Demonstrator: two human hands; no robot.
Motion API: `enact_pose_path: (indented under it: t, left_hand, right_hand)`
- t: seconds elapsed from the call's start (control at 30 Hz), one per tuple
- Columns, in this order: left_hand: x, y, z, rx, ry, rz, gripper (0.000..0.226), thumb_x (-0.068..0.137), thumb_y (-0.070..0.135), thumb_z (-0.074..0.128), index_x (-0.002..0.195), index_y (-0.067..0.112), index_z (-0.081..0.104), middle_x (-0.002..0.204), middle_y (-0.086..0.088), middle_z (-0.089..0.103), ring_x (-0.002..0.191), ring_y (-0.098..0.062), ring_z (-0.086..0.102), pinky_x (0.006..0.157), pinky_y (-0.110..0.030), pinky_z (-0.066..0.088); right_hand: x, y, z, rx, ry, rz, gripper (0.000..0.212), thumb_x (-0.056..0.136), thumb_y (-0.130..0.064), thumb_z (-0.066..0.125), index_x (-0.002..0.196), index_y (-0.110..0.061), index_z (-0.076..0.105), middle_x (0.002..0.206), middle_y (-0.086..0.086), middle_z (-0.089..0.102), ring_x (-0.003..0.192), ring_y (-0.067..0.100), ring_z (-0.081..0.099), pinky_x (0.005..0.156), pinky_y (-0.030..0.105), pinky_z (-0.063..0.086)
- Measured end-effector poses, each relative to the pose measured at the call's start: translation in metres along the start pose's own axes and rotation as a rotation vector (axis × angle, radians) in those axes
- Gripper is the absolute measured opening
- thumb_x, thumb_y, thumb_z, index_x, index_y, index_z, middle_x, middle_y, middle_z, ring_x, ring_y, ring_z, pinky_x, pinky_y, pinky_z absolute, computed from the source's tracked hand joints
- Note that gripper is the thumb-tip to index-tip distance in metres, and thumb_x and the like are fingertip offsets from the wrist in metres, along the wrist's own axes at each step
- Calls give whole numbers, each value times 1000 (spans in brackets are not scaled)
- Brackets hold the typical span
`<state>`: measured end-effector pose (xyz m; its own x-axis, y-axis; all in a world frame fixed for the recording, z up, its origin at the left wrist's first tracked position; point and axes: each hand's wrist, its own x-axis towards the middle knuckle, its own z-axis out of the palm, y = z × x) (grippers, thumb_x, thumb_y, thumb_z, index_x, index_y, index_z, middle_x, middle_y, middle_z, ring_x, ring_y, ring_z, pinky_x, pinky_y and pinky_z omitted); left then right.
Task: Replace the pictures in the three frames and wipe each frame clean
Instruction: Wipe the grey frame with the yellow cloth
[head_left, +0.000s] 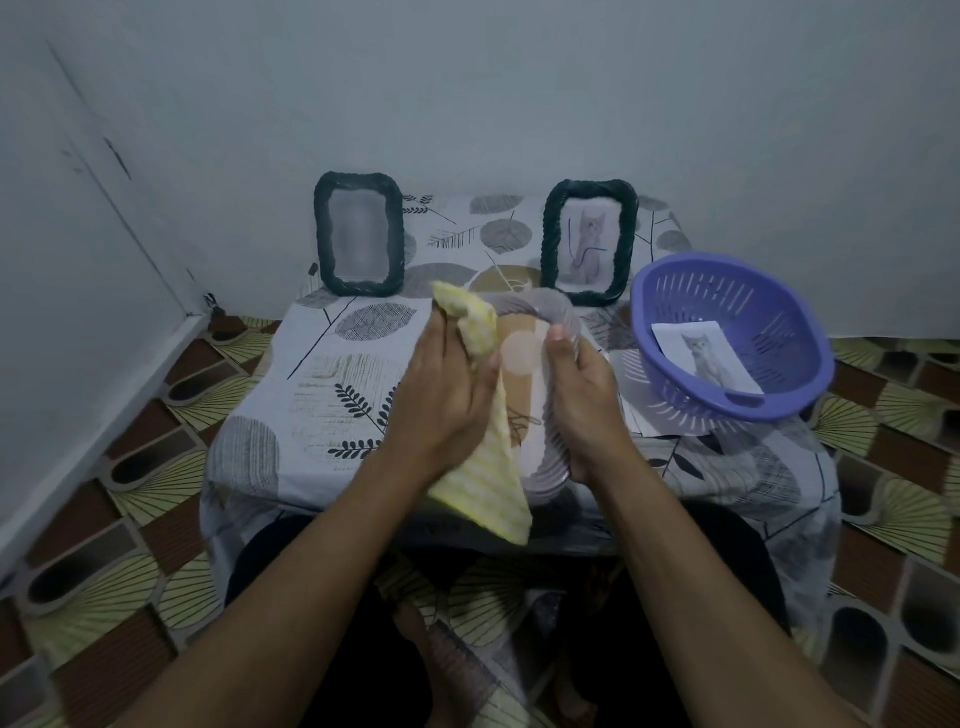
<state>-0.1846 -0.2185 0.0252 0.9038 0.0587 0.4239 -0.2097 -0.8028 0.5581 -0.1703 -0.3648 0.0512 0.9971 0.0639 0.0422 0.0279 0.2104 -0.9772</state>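
The left hand (447, 384) has its fingers curled round a yellow cloth (488, 467), held against a grey frame (553, 462). The frame is motion-blurred and seems tilted. The right hand (582, 395) grips its right side. Beyond the fingers, on the desk (311, 374), stand the left dark frame (324, 234), its picture unreadable, and the right dark frame (550, 244). Right of the fingers, a purple basket (727, 296) holds a cat picture (706, 358).

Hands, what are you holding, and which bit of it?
The left hand has its grip on the yellow cloth near its bunched upper end; the right hand has its grip on the right rim of the blurred grey frame.
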Motion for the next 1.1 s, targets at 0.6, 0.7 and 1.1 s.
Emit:
enact_pose_path:
  t: [0.6,0.7,1.1]
  left_hand:
    - [7,2,-6,-125,214,-16,51,106,19,41,154,14,27,161,-12,20,149,-26,20,118,-27,19]
    - [19,0,-12,-67,112,-46,51,108,27,30,157,15,23,165,-4,18,152,-19,11,124,-35,10]
    - [-37,-5,4,-124,-205,43,70,105,46,26,157,17,-10,166,4,-15,148,3,-15,115,-9,-8]
  right_hand:
    - [0,11,2,-9,41,69,35,107,-32,42,117,-6,64,105,12,73,97,26,70,86,40,57]
    - [-5,12,5,-18,-23,45,35,107,-32,42,123,-9,63,112,10,74,106,24,70,93,39,56]
    - [13,-5,-7,37,215,82,36,106,-36,44,116,-8,64,103,10,75,98,27,72,92,50,57]
